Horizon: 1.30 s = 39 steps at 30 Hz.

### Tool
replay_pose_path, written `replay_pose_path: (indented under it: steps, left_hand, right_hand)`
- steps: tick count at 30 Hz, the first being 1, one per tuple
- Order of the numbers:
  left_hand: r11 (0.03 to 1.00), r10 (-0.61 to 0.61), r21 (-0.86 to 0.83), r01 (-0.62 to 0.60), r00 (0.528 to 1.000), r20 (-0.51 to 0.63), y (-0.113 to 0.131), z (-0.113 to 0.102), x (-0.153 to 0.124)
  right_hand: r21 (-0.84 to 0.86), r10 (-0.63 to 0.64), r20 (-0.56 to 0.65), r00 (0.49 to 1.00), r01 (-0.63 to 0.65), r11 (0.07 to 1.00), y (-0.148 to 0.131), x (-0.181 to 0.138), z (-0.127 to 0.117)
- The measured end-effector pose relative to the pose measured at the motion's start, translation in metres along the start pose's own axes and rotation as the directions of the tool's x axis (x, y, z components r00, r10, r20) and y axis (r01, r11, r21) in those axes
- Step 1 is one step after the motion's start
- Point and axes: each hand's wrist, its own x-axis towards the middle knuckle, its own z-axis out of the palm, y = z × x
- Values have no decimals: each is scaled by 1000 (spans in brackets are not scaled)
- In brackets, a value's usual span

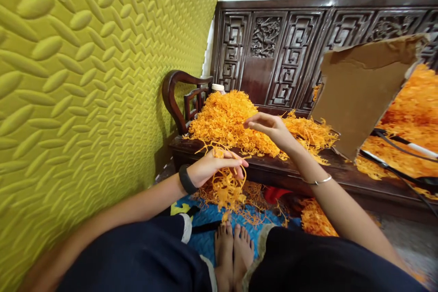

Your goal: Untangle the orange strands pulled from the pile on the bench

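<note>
My left hand point(215, 167) is closed around a hanging clump of orange stringy strands point(226, 189), just in front of the dark wooden bench point(273, 171). My right hand point(270, 128) hovers above the big orange pile point(227, 118) on the bench seat, fingers pinched on a few strands at the pile's near edge. A black band sits on my left wrist and a thin silver bangle on my right. Loose strands dangle from the left hand down toward my bare feet point(234, 251).
A padded yellow-green wall point(85, 91) fills the left side. A brown cardboard sheet point(359, 91) leans on the bench, with more orange strands point(410, 118) and black cables point(397, 143) to its right. A blue mat point(208, 226) lies under my feet, strewn with strands.
</note>
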Motion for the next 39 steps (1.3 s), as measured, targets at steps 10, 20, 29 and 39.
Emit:
replay_pose_path:
  steps: [10,20,29,39]
  left_hand:
    - [1000,-23,20,22,1000,16,-3,7,-1]
    - [989,-134,74,124,980,147,-11,5,1]
    - [963,-215,201,177,958,188,-1,6,-1]
    - [978,-109,194,74,978,175,-2,10,0]
  right_hand:
    - [-305,-250,410,877,390,869,-64,-48,55]
    - [-425,-302,380,874,455,783,-45,-50,52]
    - [-172,-104,-102,989,86,981,-43,-67,50]
    - [288,206,-365,908,-100,952,-22,-71,46]
